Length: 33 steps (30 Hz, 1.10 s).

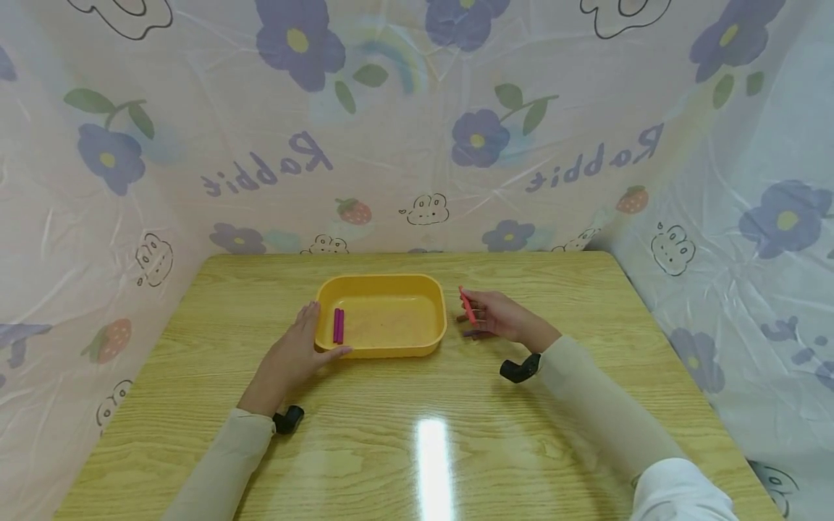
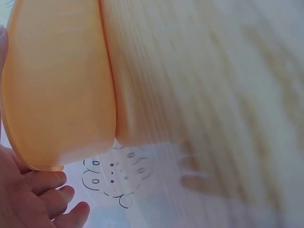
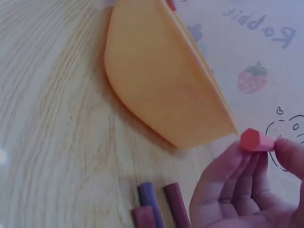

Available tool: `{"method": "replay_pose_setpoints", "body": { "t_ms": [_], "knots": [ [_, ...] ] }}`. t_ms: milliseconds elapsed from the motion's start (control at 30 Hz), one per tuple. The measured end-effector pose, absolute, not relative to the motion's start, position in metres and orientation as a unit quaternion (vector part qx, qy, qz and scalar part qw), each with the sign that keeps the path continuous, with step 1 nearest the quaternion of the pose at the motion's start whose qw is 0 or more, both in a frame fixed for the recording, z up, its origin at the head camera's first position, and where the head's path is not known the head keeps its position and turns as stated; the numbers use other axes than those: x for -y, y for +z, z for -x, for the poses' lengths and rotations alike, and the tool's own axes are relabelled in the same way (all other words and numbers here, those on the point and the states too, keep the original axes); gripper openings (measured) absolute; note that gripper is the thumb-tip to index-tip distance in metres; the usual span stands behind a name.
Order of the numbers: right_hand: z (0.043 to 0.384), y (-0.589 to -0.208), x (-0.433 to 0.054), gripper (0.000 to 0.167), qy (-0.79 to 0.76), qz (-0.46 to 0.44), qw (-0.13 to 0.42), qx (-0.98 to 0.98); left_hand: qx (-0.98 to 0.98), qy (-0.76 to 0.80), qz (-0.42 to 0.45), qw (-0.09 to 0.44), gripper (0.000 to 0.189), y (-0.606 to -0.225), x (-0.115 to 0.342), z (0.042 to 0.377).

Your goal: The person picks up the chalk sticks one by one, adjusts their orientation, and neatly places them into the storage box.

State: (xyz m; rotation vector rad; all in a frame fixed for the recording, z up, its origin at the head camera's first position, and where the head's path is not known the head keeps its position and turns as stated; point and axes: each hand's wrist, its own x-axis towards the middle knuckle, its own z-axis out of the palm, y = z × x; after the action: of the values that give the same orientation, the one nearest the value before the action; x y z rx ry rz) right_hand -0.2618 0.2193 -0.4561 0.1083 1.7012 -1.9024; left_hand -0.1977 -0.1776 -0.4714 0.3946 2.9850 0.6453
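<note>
A yellow plastic tray (image 1: 391, 352) stands on the table, with two magenta crayon sticks (image 1: 339, 326) side by side at its left end. My left hand (image 1: 293, 354) holds the tray's front left corner, thumb along the front rim and fingers along the left side; in the left wrist view the fingers bend by the orange-looking wall. Right of the tray, my right hand (image 1: 498, 316) pinches a red hexagonal crayon stick (image 3: 254, 140) between thumb and fingers, raised above the table. Below that hand lie a purple stick (image 3: 148, 194) and maroon sticks (image 3: 176, 202).
The wood-grain table (image 1: 365, 449) carries a bright light reflection near its front. A patterned curtain (image 1: 417, 145) stands behind and at both sides. A black wrist camera mount (image 1: 520, 369) juts from the right wrist, another (image 1: 289, 420) from the left.
</note>
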Motion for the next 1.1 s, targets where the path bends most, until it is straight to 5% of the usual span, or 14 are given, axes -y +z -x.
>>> {"method": "replay_pose_setpoints", "body": {
  "t_ms": [233,500,833,1100],
  "knots": [
    [0.26,-0.455,-0.222,0.026,-0.759,-0.058,0.3,-0.575,-0.969,0.21,-0.127,0.035,0.118,-0.472,0.178,0.199],
    [0.258,-0.454,-0.222,0.022,-0.776,-0.062,0.303,-0.549,-0.968,0.21,-0.129,0.036,0.117,-0.471,0.178,0.198],
    [0.251,-0.435,-0.212,0.026,-0.773,-0.022,0.304,-0.557,-0.968,0.213,-0.128,0.036,0.117,-0.471,0.178,0.198],
    [0.25,-0.422,-0.195,0.051,-0.758,0.026,0.301,-0.578,-0.967,0.217,-0.127,0.038,0.117,-0.472,0.178,0.199]
  ]
}}
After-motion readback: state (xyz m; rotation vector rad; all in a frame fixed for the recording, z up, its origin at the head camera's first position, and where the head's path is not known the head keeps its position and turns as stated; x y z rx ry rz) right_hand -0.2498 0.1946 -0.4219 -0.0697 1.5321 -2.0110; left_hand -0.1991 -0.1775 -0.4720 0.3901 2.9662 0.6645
